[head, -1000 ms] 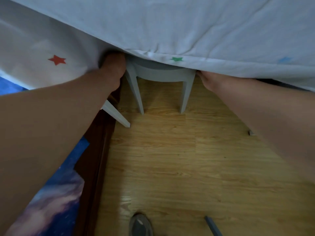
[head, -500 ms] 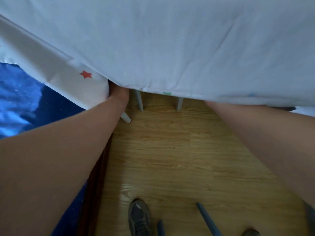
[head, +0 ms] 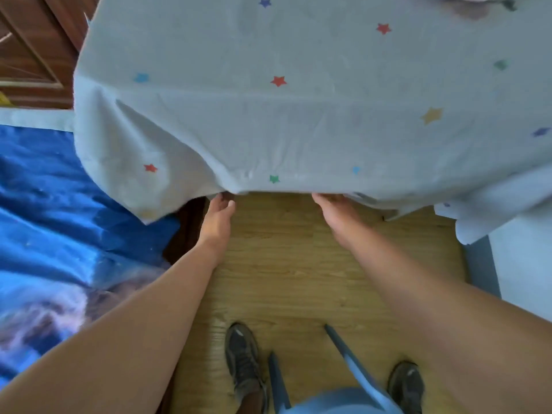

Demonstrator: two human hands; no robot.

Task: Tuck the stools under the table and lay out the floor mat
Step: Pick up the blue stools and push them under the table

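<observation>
Where the shoes [head: 243, 357] stand: blue stool [head: 337, 400] between them, two legs pointing forward toward the cloth hem, not yet tucked.
Stool from hands: behind and below both, close to the person's body, a little nearer the right arm.
Left hand [head: 219, 218]: released, fingers loosely bent, empty, at the hem.
Right hand [head: 333, 212]: fingertips hidden under the hem; grip cannot be told.
Tablecloth [head: 298, 130]: star-printed, covers the tabletop wholly and hides whatever is beneath.
Judgement: the hands must come back down to the stool, then push it straight forward.
</observation>
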